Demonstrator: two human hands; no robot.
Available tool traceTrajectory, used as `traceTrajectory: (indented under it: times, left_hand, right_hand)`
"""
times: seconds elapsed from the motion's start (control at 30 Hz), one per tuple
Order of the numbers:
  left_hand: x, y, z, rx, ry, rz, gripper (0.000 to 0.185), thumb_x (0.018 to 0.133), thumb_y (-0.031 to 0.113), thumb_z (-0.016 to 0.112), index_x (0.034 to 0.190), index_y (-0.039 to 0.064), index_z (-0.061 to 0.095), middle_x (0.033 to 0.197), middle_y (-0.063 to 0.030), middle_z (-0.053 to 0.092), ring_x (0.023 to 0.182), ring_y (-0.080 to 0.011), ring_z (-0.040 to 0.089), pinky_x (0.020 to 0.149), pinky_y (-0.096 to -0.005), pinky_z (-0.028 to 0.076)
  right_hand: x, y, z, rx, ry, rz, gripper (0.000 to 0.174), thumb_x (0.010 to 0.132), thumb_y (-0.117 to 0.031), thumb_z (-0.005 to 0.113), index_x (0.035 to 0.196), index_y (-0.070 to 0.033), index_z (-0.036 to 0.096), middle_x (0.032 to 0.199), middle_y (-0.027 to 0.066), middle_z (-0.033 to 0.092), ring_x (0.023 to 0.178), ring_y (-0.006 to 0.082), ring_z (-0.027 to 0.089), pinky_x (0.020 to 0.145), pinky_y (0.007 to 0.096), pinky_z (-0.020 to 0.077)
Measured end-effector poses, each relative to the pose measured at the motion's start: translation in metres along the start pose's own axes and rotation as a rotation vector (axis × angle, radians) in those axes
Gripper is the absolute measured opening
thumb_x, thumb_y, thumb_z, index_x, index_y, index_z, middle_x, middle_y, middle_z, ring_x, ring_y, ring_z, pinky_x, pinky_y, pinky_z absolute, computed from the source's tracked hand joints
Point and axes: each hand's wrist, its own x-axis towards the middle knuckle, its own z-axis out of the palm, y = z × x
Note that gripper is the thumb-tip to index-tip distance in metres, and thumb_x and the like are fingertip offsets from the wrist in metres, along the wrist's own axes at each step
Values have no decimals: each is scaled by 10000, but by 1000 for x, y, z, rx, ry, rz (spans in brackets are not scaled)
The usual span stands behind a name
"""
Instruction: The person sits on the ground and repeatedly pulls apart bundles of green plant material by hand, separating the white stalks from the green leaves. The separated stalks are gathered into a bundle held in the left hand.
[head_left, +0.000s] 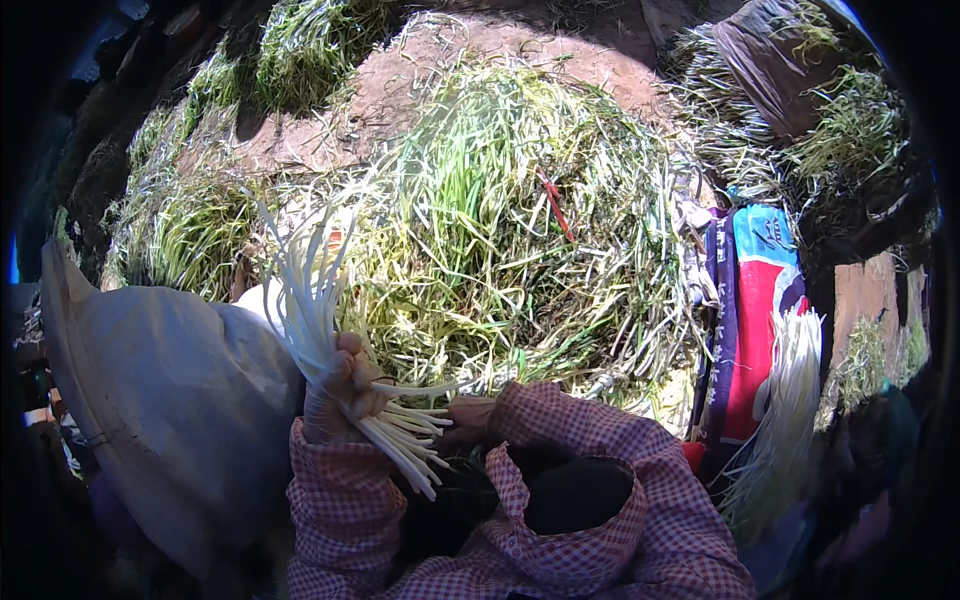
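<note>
My left hand (343, 390) is closed around a bunch of pale, thin vegetable stalks (309, 300). Their long ends point up, and the cut-looking white ends (409, 442) stick out below to the right. Only a small part of my right hand (471, 414) shows, near those white ends; the sleeve hides the rest, and its fingers cannot be made out. In front lies a big loose heap of green and yellowish leaves and stalks (480, 202), with a red strip (556, 204) on it.
A large pale sack or cloth (187, 397) bulges at the left. At the right, a bundle of white stalks (795, 375) hangs over a red, blue and purple printed bag (754, 337). More leafy piles (319, 52) lie at the back, and a brown cloth (776, 71) covers stalks.
</note>
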Motion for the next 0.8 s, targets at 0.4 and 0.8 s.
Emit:
traceTrajectory:
  times: [0.4, 0.8]
  left_hand:
    - [10, -10, -9, 62, -52, -45, 261, 936, 251, 456, 1142, 105, 523, 671, -2, 527, 425, -88, 418, 424, -269, 383]
    - [29, -37, 20, 55, 86, -154, 208, 873, 214, 579, 1055, 121, 540, 658, -20, 581, 419, -115, 484, 404, -276, 393]
  right_hand:
    - [-278, 107, -168, -320, 1405, 1099, 649, 757, -54, 540, 1348, -127, 281, 1405, 171, 142, 1304, 282, 202, 1067, 403, 207]
    - [-223, 71, -159, -339, 1477, 517, 477, 770, -249, 618, 1153, 5, 487, 1091, 181, 558, 1015, 317, 539, 893, 362, 414]
